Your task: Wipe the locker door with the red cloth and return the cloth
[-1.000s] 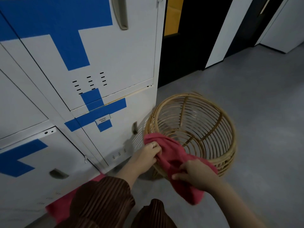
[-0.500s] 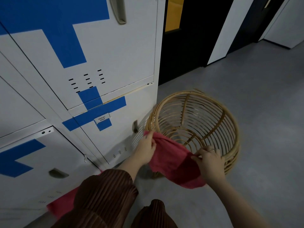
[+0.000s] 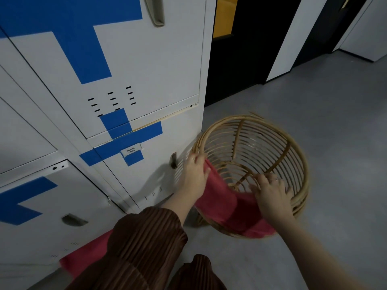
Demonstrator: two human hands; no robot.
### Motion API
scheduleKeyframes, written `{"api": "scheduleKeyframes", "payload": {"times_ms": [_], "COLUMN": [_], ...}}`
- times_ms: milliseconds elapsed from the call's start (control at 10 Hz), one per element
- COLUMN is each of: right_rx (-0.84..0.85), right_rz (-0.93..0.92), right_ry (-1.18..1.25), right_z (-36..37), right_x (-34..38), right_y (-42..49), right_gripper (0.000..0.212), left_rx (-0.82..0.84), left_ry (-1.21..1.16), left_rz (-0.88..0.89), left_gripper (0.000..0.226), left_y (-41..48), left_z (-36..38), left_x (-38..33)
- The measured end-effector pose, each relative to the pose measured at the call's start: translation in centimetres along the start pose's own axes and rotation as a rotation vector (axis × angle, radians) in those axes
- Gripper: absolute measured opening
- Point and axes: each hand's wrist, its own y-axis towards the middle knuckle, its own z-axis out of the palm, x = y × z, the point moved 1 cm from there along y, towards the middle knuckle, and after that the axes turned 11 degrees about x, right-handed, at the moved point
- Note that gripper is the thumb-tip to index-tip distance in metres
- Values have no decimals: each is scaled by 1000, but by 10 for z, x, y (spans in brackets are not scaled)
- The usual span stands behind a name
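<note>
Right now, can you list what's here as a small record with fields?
Place: grey floor beside white-and-blue lockers
Basket: wicker basket on the floor, next to the lockers
Cloth: red cloth draped over the basket's near rim
Left hand: grips the cloth at the rim
Right hand: holds the cloth further along the rim

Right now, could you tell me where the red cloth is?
Head view, lower centre: the red cloth drapes over the near rim of the basket, between left hand and right hand.

The red cloth (image 3: 222, 204) hides part of the basket (image 3: 293, 164) rim; the upper handle (image 3: 156, 13) is cropped.
</note>
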Motion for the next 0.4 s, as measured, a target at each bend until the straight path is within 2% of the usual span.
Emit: {"api": "scheduleKeyframes", "payload": {"times_ms": [100,200,300,400], "right_rx": [87,197,172,47], "right_rz": [-177,-239,-220,-257], "right_ry": [16,-55,-6,67], "right_z": [19,34,33,24], "right_x": [11,16,21,26], "right_y": [-11,-18,-17,-15], "right_gripper": [44,43,40,39], "left_rx": [225,383,387,318], "left_ry": [259,438,411,394], "left_rz": [178,243,222,124], "left_gripper": [46,43,51,57], "left_y": [-12,-24,-32,-48], "left_z": [12,14,-1,-27], "left_x": [3,6,9,22]}}
